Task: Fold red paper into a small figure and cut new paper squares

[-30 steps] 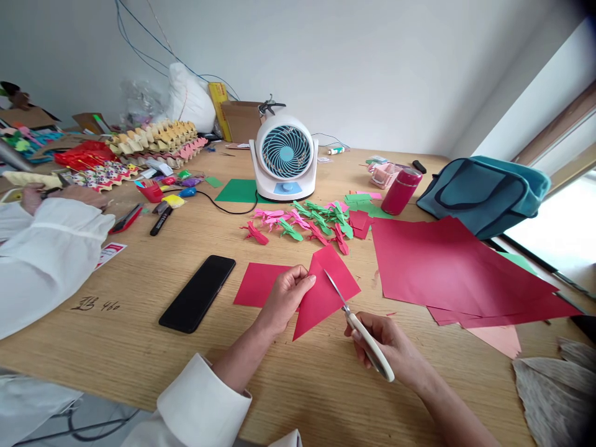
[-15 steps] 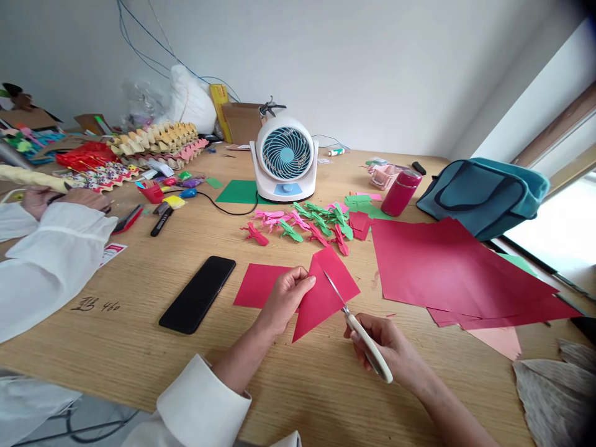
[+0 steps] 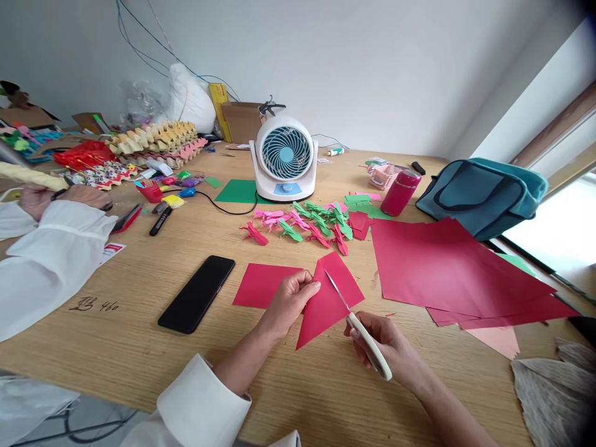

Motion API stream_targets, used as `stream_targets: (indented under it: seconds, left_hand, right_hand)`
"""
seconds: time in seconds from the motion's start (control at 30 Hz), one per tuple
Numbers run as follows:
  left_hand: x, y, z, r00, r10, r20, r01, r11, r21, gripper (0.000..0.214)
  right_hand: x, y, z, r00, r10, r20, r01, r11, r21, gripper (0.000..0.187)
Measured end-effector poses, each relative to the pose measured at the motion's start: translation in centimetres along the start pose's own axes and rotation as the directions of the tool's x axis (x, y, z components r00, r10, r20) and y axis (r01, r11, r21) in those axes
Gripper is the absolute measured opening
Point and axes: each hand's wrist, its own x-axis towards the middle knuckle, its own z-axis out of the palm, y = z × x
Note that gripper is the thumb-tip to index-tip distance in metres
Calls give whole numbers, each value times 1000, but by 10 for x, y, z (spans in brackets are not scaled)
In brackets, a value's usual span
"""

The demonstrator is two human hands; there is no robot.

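Between thumb and fingers, my left hand (image 3: 293,297) pinches a piece of red paper (image 3: 319,315) held above the table. My right hand (image 3: 379,344) is closed round the pale handle of a pair of scissors (image 3: 367,341). One blade lies across the front of the red paper; the other is hidden behind it. Underneath my left hand, another red paper sheet (image 3: 261,285) rests flat. Beyond the paper lie several folded paper figures (image 3: 319,217) in green, pink and red.
A black phone (image 3: 198,295) lies to the left, a white fan (image 3: 285,158) stands behind. Large red sheets (image 3: 447,267), a red flask (image 3: 401,192) and a teal bag (image 3: 484,192) are on the right. At far left, a co-worker's hands (image 3: 79,197) hold a pale strip.
My left hand and the red paper have shifted slightly right and toward me, so the paper sits a little further along the scissors. My right hand has hardly moved.
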Motion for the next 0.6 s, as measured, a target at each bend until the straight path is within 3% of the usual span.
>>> stream_targets:
  seconds: [0.6]
  left_hand:
    - [5, -9, -7, 997, 71, -40, -67, 994, 92, 42]
  right_hand:
    - [0, 4, 2, 1000, 9, -17, -10, 998, -67, 30]
